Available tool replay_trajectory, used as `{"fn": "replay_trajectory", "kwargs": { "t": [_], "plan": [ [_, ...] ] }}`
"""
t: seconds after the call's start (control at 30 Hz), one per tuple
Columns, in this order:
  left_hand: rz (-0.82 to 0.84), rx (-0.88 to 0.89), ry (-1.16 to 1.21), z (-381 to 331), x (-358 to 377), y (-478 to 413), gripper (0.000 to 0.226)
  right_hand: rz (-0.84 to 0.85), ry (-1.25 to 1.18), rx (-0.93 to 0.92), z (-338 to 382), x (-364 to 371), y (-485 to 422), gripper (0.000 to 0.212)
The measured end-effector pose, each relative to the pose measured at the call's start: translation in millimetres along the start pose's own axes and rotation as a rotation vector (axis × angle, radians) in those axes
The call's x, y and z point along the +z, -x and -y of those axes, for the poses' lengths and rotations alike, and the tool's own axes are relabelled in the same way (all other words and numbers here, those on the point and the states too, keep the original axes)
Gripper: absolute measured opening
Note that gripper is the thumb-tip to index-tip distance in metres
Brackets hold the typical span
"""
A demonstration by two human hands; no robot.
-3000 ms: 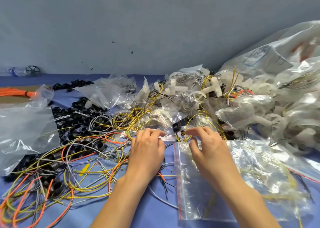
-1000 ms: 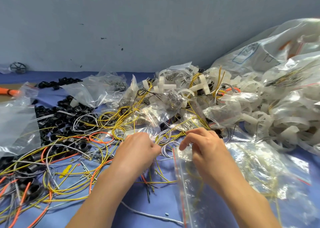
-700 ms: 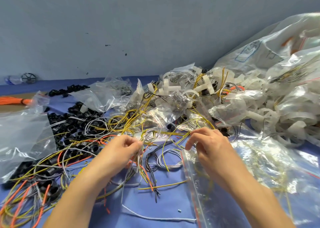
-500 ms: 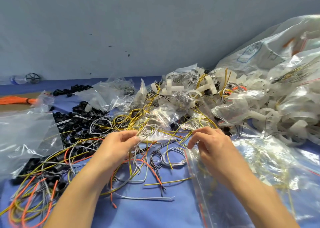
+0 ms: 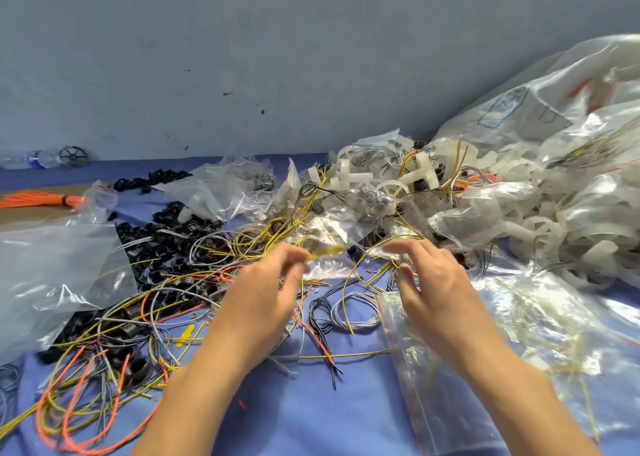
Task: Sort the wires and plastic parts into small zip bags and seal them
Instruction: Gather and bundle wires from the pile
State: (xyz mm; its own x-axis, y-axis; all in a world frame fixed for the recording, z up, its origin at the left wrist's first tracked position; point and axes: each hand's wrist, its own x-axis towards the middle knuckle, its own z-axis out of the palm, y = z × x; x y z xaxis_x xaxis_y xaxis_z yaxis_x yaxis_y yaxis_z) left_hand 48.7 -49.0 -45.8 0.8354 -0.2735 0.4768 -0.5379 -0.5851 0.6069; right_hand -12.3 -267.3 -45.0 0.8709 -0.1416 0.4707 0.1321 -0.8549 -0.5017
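On the blue cloth [image 5: 329,421], under the right forearm: one zip bag [image 5: 433,407], clear, flat and wrinkled, with a red seal strip along its mouth. Its long axis ran from the mouth away to the person's right. The mouth faced left, toward the loose wires [image 5: 322,317]. Pale yellow wire showed faintly through the film.

Just left of the bag's mouth: loose wires, yellow, grey, black and orange, in loops and tangles, lying every way.

Above the far corner of the bag's mouth: right hand [image 5: 433,282], fingers relaxed and spread, index pointing left, gripping nothing. Whether it touched the bag could not be told.

Left of the bag, past the loops: left hand [image 5: 263,296], fingertips drawn together and blurred, apparently pinching a yellow wire [image 5: 327,251] whose free end pointed toward the right hand.

Farther left of the bag: black plastic rings [image 5: 173,247], heaped, partly under wires. Beyond them was a large clear bag [image 5: 52,275], lying flat.

Behind the bag: white plastic parts [image 5: 419,178], crosses and rings, piled among filled bags.
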Motion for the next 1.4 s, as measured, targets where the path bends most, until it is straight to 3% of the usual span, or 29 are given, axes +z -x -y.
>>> {"fn": "replay_trajectory", "kwargs": {
  "t": [0.07, 0.2, 0.53, 0.73, 0.9, 1.03, 1.23, 1.4],
  "plan": [
    [0.154, 0.009, 0.042, 1.0, 7.2, 3.2, 0.010, 0.085, 0.005, -0.046, 2.2, 2.8, 0.1, 0.043],
    [0.257, -0.013, 0.101, 3.8, 10.7, 5.3, 0.013, 0.300, 0.106, -0.141, 3.7, 12.2, 2.9, 0.040],
    [0.328, -0.033, 0.014, 3.0, 7.7, 11.6, 0.019, 0.332, -0.016, -0.123, 3.4, 19.8, 3.5, 0.022],
    [0.194, 0.088, -0.002, -11.6, 6.6, 11.8, 0.038, 0.215, -0.114, -0.168, 8.3, 20.5, 5.0, 0.020],
    [0.025, 0.264, -0.212, -24.8, 9.5, 10.8, 0.026, 0.039, -0.202, -0.226, 22.4, 11.7, 0.2, 0.017],
    [-0.136, 0.224, -0.199, -36.7, 1.1, 6.3, 0.025, -0.002, -0.314, -0.170, 33.2, 5.9, -1.2, 0.029],
    [-0.164, 0.171, -0.081, -44.3, -10.9, 6.0, 0.031, -0.007, -0.400, -0.234, 40.1, 1.7, -1.5, 0.019],
    [-0.087, 0.209, -0.137, -44.7, -13.9, 10.5, 0.038, 0.004, -0.483, -0.162, 37.9, -6.1, -0.7, 0.012]
  ]
}}
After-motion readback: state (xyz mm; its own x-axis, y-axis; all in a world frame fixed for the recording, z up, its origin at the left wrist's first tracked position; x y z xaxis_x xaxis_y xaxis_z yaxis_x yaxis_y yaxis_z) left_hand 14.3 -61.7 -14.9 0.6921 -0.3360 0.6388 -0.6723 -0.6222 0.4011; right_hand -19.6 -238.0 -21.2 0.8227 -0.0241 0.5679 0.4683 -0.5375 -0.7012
